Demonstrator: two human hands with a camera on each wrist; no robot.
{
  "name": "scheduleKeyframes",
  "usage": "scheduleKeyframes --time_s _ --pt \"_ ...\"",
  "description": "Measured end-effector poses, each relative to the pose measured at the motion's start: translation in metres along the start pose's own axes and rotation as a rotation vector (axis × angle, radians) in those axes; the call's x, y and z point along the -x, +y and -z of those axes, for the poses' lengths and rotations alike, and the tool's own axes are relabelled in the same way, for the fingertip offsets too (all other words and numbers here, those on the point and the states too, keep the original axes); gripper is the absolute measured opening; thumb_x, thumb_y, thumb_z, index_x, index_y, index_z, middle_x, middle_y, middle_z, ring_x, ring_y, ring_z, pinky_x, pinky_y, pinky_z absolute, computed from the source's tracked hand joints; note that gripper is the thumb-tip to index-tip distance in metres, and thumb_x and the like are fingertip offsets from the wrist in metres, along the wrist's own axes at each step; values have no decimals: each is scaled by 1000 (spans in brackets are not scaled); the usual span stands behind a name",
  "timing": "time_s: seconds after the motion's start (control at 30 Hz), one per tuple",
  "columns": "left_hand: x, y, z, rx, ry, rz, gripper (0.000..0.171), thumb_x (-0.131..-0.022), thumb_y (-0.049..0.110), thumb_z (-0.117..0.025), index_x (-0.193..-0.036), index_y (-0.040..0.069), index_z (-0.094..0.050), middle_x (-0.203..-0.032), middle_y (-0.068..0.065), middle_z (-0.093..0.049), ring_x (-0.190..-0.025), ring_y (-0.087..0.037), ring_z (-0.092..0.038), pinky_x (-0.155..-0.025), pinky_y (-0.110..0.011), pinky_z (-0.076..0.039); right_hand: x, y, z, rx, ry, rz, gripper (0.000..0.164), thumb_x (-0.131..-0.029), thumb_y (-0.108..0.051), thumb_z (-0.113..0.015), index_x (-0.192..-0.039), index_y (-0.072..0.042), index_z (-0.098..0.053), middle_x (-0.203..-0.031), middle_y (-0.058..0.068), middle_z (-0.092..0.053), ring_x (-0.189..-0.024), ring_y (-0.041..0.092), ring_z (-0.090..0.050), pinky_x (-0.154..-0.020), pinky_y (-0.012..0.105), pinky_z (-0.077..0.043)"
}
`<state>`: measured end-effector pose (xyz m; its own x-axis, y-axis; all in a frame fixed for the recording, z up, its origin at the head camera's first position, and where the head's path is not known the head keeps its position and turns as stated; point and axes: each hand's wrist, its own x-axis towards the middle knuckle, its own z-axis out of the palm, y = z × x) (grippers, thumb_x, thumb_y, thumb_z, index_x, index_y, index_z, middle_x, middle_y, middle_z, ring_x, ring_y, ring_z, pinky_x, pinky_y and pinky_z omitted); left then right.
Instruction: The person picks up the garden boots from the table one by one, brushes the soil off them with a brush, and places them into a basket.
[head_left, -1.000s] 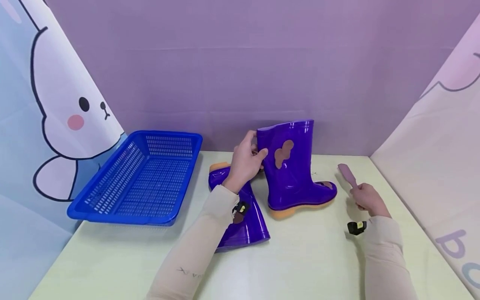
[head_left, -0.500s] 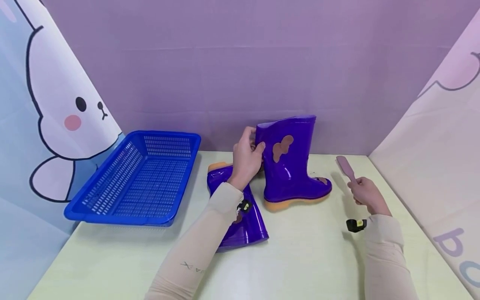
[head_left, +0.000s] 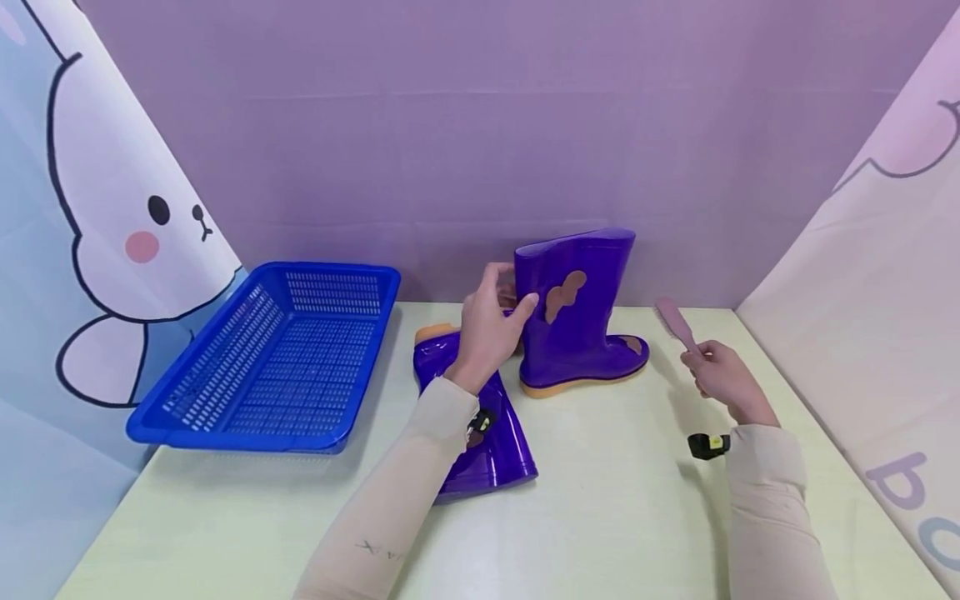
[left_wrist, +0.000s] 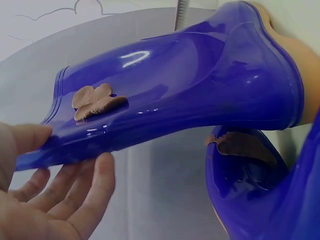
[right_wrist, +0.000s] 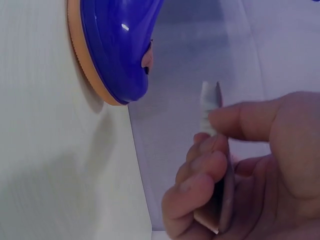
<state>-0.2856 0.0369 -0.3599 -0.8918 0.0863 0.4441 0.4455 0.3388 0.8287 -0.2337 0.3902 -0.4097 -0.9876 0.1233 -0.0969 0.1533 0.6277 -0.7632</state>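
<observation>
A shiny purple rain boot point(head_left: 573, 337) with an orange sole stands upright toward the back of the table, brown patches on its shaft and toe. My left hand point(head_left: 487, 329) grips its shaft near the top edge, thumb on the near side and fingers behind, as the left wrist view shows. Under my left forearm lies a second purple boot point(head_left: 506, 442) on its side, partly hidden, with a brown patch on its toe point(left_wrist: 245, 147). My right hand point(head_left: 726, 379) holds a pink-backed brush point(head_left: 677, 323) by its handle, right of the standing boot's toe point(right_wrist: 117, 55). White bristles point(right_wrist: 205, 105) show in the right wrist view.
A blue perforated plastic basket point(head_left: 240, 436) stands at the left of the pale table point(head_left: 600, 517). Behind the table hangs a purple cloth backdrop point(head_left: 450, 150). Printed cartoon panels point(head_left: 112, 250) close in both sides.
The standing boot has shifted back and slightly left in my left hand's grip, its toe turning further away. My right hand has moved up and a little left with the brush.
</observation>
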Motion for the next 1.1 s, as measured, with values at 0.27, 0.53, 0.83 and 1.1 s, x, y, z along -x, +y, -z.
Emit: scheduleKeyframes --time_s 0.27,0.53,0.83,1.1 --pt "9 -12 1 -36 -78 106 49 -96 22 -74 -140 17 -53 -117 -6 -71 -106 -22 -71 -87 -35 -62 -5 -7 -11 46 -49 72 36 -108 -29 -46 -115 7 -50 -69 -4 -48 -53 9 -46 -52 30 -38" --pt "10 -16 -3 -18 -113 66 52 -96 23 -73 -144 16 -53 -118 -6 -71 -104 -21 -71 -82 -31 -61 -4 -13 -14 179 -80 135 35 -108 -32 -48 -112 2 -57 -69 -5 -44 -59 11 -43 -54 29 -38" --pt "8 -16 0 -47 -134 36 51 -99 26 -69 -146 15 -52 -118 -6 -71 -105 -22 -70 -87 -35 -60 2 -14 -10 248 -95 180 35 -108 -33 -49 -110 0 -61 -72 -2 -44 -63 13 -41 -57 29 -35" --pt "11 -14 0 -33 -145 15 47 -101 26 -67 -144 14 -53 -120 -7 -71 -106 -22 -69 -90 -35 -60 6 -11 1 288 -131 195 36 -109 -33 -48 -106 0 -62 -71 -1 -43 -61 12 -39 -55 28 -33"
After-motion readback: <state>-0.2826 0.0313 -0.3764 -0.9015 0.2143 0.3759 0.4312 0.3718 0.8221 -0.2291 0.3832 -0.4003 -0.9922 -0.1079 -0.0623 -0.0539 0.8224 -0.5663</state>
